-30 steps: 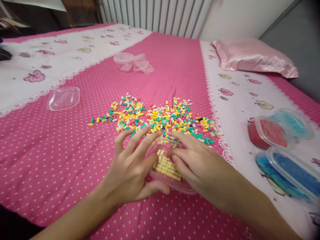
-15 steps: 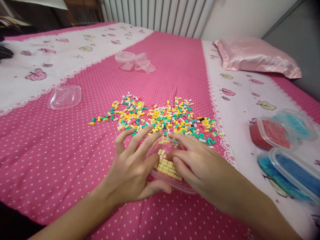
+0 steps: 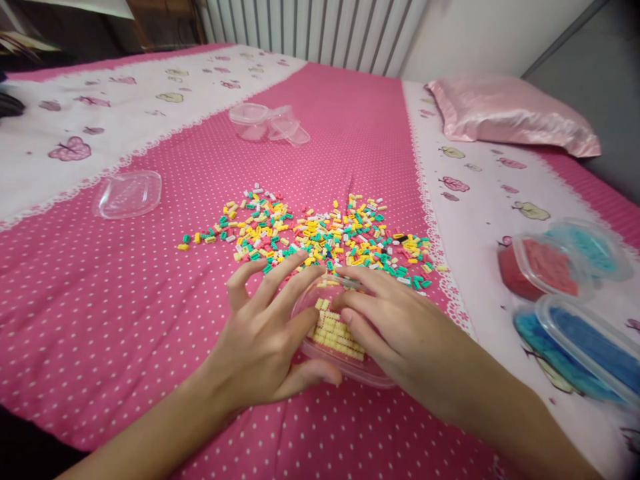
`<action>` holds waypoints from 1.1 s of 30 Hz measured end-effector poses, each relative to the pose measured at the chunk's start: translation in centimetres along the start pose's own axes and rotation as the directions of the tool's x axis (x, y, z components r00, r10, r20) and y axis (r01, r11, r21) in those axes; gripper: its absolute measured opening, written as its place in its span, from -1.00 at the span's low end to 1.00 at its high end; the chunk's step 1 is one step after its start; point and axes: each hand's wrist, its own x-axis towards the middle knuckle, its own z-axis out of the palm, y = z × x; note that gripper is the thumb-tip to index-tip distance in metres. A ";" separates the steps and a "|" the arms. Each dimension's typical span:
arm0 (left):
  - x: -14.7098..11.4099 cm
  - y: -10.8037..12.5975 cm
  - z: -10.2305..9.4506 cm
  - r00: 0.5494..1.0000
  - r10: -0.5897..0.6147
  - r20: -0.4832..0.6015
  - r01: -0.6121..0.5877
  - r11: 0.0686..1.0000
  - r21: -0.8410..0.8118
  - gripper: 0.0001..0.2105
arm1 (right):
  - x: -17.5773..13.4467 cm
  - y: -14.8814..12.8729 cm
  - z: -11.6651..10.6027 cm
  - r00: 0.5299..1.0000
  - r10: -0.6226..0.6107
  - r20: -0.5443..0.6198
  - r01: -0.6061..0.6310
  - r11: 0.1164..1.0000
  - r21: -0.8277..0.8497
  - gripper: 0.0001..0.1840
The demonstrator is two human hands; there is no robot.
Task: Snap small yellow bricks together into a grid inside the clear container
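Observation:
A clear plastic container (image 3: pixel 383 382) stands on the bed in front of me. Pale yellow building bricks (image 3: pixel 336 339) are set side by side in rows inside it. My left hand (image 3: pixel 267 340) is spread over the container's left side, its index fingertip at the edge of the rows and its thumb stretched out. From the right, my right hand (image 3: pixel 395 320) reaches over the container with thumb and index finger pinched by the upper rows. Whatever that pinch holds is too small or hidden to make out. Loose coloured bricks (image 3: pixel 325 233) lie scattered just beyond my fingers.
On the left lies a clear lid (image 3: pixel 129 195); small clear containers (image 3: pixel 255 122) sit farther back. At right are a tub with red contents (image 3: pixel 537 267), a tub with turquoise contents (image 3: pixel 595 250) and a blue-filled tub (image 3: pixel 580 347). A pink pillow (image 3: pixel 510 110) rests behind them.
Both hands keep almost the same places over the container. The right thumb and index finger have shifted very slightly; the whole view has moved a little.

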 end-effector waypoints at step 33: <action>0.2 0.7 0.3 0.997 0.023 -0.072 -0.010 0.984 0.179 -0.33 | 0.0 0.4 0.6 0.996 -0.094 -0.011 0.093 0.994 -0.051 -0.64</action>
